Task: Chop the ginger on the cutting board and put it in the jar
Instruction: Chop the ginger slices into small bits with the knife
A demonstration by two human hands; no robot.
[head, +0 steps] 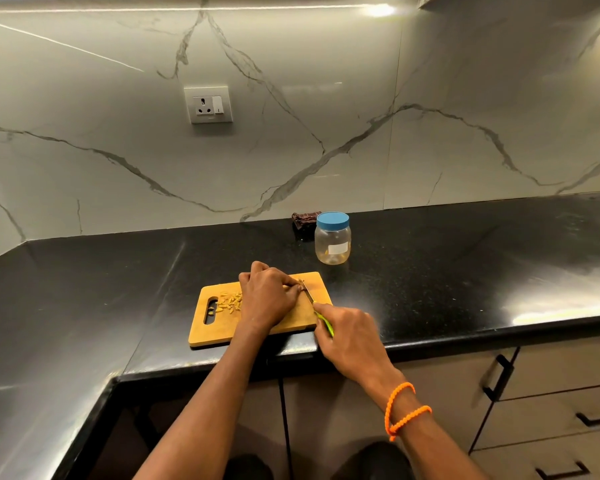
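A wooden cutting board (219, 332) lies near the front edge of the black counter. Several chopped ginger pieces (230, 302) are heaped on its left part, beside the handle slot. My left hand (269, 297) presses down on the board's middle, its fingers curled over a ginger piece that is mostly hidden. My right hand (350, 336) grips a green-handled knife (309, 295), whose blade meets the left fingertips. A clear plastic jar (332, 239) with a blue lid on stands behind the board to the right.
A dark folded cloth (303, 220) lies against the marble wall behind the jar. A wall socket (208, 105) sits above the counter. Drawers with black handles (497, 377) are below at the right. The counter turns a corner at the left.
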